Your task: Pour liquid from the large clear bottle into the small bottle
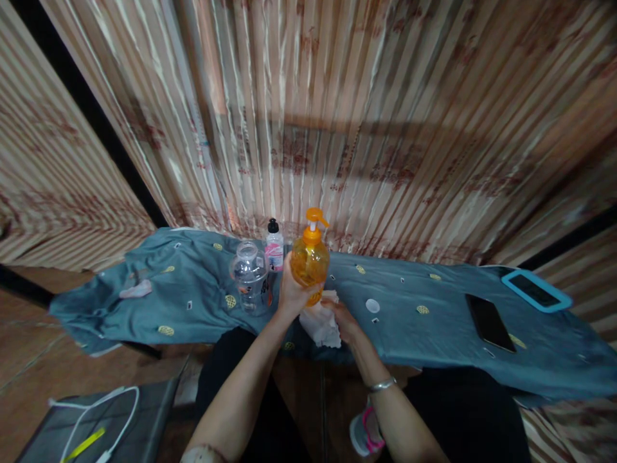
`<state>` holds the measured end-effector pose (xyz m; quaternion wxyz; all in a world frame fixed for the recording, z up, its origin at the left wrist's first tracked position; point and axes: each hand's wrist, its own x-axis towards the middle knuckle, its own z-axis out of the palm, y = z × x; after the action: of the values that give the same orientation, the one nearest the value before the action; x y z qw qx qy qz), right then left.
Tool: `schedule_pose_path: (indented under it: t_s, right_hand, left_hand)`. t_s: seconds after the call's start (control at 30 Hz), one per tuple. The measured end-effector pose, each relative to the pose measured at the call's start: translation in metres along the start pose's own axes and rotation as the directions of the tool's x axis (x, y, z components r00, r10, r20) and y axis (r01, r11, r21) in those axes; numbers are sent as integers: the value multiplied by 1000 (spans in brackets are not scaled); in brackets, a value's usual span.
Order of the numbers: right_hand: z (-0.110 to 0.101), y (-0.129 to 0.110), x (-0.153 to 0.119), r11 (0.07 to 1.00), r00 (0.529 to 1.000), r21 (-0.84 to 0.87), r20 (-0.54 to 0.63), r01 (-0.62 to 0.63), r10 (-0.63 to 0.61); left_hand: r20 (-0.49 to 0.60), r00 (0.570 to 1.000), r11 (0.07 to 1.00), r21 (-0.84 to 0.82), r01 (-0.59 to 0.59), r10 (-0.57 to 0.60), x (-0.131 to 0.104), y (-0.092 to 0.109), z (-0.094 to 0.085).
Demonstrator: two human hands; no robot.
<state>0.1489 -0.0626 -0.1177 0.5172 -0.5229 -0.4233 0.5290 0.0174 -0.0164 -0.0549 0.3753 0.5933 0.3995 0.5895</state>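
Note:
My left hand (292, 289) is wrapped round an orange pump bottle (310, 257), which leans slightly above the cloth-covered surface. A crumpled white tissue (322, 325) hangs under the bottle's base, gripped in my right hand (340, 315). Just left of the bottle stand a clear empty plastic bottle (250, 276) with a wide body and a small bottle (274, 251) with a black cap and pink label. A round white lid (373, 305) lies on the cloth to the right of my hands.
Blue patterned cloth (400, 283) covers the long surface. Farther right lie a black phone (490, 323) and a blue-framed tablet (537, 290). A pale pink item (136, 289) rests at the left. Striped curtains (308, 128) hang behind; a white cable (128, 418) lies lower left.

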Motion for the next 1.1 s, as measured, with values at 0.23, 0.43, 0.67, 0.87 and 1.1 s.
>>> schedule_pose_path:
  t_s: [0.23, 0.43, 0.67, 0.87, 1.1]
  right_hand:
    - [-29, -20, -2, 903, 982, -426, -134, 62, -131]
    - [-3, -53, -23, 801, 948, -522, 48, 292, -314]
    - [4, -49, -28, 759, 927, -621, -136, 194, -348]
    - [-18, -48, -35, 745, 921, -647, -173, 160, -348]
    - [-54, -43, -14, 753, 927, -633, -147, 180, -344]
  left_hand:
    - [-7, 1000, 1000, 16, 1, -1, -3, -3, -2]
    - [63, 998, 1000, 20, 8, -10, -11, -8, 9]
    - [166, 986, 999, 36, -2, -4, -30, -5, 24]
    - [241, 970, 1000, 14, 14, -17, -42, -1, 33]
    - [350, 936, 998, -28, 54, -41, -45, -13, 37]
